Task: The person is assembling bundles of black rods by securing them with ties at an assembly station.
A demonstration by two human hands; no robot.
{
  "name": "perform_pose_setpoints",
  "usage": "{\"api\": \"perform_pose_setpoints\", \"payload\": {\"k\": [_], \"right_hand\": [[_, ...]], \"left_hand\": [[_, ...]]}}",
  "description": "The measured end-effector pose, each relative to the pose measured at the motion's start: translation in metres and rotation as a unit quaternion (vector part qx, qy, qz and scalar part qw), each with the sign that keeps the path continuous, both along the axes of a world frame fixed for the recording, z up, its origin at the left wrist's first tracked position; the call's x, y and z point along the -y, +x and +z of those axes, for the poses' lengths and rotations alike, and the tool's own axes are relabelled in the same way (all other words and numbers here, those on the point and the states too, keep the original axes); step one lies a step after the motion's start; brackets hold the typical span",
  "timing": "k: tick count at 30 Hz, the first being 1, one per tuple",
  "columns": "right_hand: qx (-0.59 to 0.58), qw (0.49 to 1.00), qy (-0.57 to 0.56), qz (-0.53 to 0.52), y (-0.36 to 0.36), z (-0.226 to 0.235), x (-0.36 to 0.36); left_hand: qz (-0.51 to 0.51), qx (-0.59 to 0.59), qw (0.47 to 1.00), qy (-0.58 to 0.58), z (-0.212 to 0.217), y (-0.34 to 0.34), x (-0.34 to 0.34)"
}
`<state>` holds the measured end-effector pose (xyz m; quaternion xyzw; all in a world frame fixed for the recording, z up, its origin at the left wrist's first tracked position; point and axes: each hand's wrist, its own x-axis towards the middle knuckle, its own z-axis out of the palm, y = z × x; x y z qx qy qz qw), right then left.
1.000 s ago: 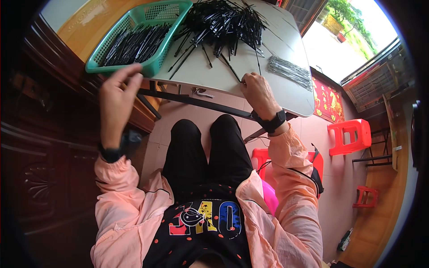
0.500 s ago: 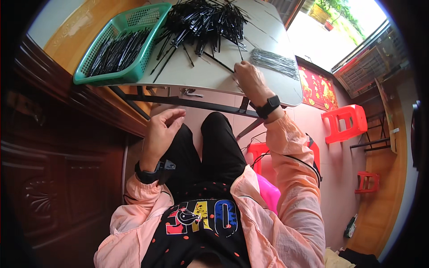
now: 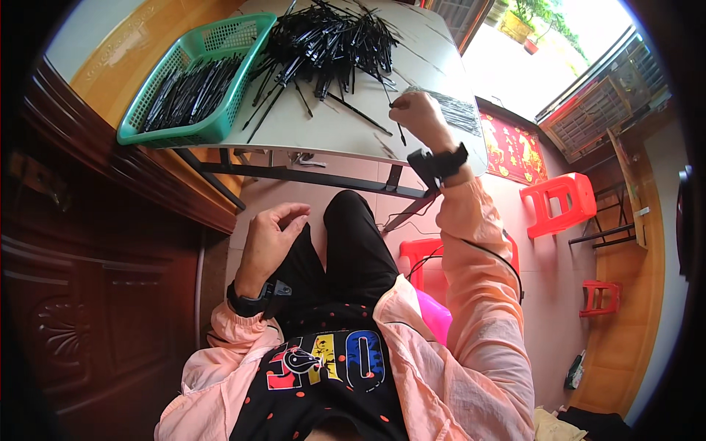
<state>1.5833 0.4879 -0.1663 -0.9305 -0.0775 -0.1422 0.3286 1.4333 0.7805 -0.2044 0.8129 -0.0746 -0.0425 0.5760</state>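
Observation:
My right hand (image 3: 421, 116) is over the table's front right part, thumb and fingers pinched on a thin black strip (image 3: 402, 135) whose end sticks out below the fingers. Beside it lie a bundle of thin silvery wires (image 3: 456, 110) and a loose black strip (image 3: 359, 113). A large tangled pile of black strips (image 3: 323, 45) spreads to the left. My left hand (image 3: 269, 239) hovers above my lap, its fingers loosely bent, the thumb slightly apart from them, and nothing visible in it.
A green plastic basket (image 3: 229, 110) holding many black strips (image 3: 193, 92) stands at the table's left end. The white tabletop (image 3: 331, 140) ends before my knees. Red stools (image 3: 557, 208) stand on the floor at right, and a dark wooden cabinet (image 3: 110, 294) is at left.
My right hand has lifted slightly away from the loose strip toward the wires, and a strip now shows under its fingers. The left hand stays over my lap. The view has shifted slightly.

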Motion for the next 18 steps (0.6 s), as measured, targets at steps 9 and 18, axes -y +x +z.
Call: {"api": "perform_pose_setpoints", "payload": {"k": [9,18], "right_hand": [[-0.069,0.994,0.087,-0.018,-0.125,-0.003,-0.024],[-0.032,0.990,0.124,0.056,-0.187,-0.051,-0.053]], "left_hand": [[-0.031,-0.040,0.994,-0.094,-0.009,0.007,0.009],[-0.030,-0.210,0.882,-0.420,0.004,0.021,0.034]]}}
